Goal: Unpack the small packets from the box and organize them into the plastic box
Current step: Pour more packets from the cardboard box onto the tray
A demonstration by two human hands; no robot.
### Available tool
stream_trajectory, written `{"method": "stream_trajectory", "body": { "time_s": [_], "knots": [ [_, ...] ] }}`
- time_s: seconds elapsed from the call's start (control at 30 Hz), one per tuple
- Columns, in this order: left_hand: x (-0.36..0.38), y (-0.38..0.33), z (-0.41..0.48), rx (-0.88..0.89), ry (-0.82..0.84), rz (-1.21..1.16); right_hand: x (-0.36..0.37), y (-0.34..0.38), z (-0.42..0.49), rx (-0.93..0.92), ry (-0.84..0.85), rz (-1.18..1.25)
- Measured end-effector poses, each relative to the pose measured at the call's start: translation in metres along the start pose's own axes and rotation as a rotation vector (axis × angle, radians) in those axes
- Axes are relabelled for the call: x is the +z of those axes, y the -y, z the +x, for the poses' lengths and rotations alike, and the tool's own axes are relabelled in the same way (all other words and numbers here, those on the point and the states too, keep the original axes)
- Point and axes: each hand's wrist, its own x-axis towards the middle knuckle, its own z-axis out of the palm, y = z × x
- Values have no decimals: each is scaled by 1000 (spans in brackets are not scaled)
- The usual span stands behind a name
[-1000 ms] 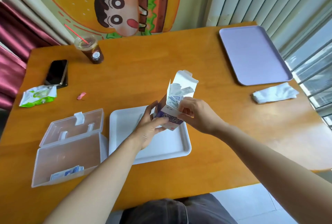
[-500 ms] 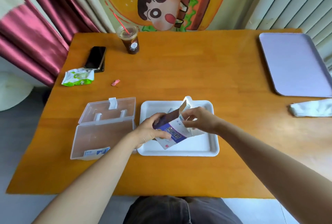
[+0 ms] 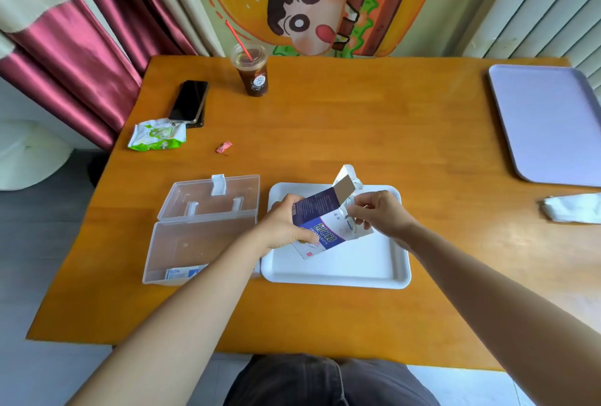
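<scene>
Orange-brown wood makes up the table [image 3: 357,132], which stands against a wall painted with a cartoon mural [image 3: 309,15], with maroon and cream curtains [image 3: 81,31] hanging at the left. Near the front edge lies a white rectangular plastic tray [image 3: 357,270]. Above it the left hand [image 3: 283,226] grips a purple-and-white cardboard box [image 3: 325,226], tilted with its top flap open and pointing away. The right hand [image 3: 380,217] is at that open end, thumb and fingers pinching the small pale packets [image 3: 348,202] that poke out; how many is too blurred to tell. Just left of the tray sits a clear plastic box [image 3: 195,243] with its hinged lid laid back flat, and a few blue-and-white packets [image 3: 183,273] lie against its near wall. Farther back are an iced dark drink in a clear cup with a red straw [image 3: 252,75], a black phone [image 3: 189,101], a green-and-white wrapper [image 3: 157,135] and a small pink scrap [image 3: 224,147]. A lavender tray [image 3: 549,122] and a crumpled white tissue [image 3: 572,207] lie at the right.
</scene>
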Motion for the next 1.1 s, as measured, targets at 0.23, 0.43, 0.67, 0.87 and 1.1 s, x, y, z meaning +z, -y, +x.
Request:
{"method": "stream_trajectory", "body": {
  "time_s": [0.23,0.43,0.67,0.87,1.1],
  "knots": [
    [1,-1,1,-51,-38,48,-15,-15,5,83,-23,80],
    [-1,7,0,-107,-143,117,-17,-23,10,207,-126,151],
    [-1,16,-10,-140,-210,249,-9,-45,8,394,-97,-58],
    [0,10,-13,-112,-293,559,5,-56,1,400,-143,-181],
    [-11,16,-17,-88,-411,188,0,-51,-2,409,-107,-354]
  ]
}}
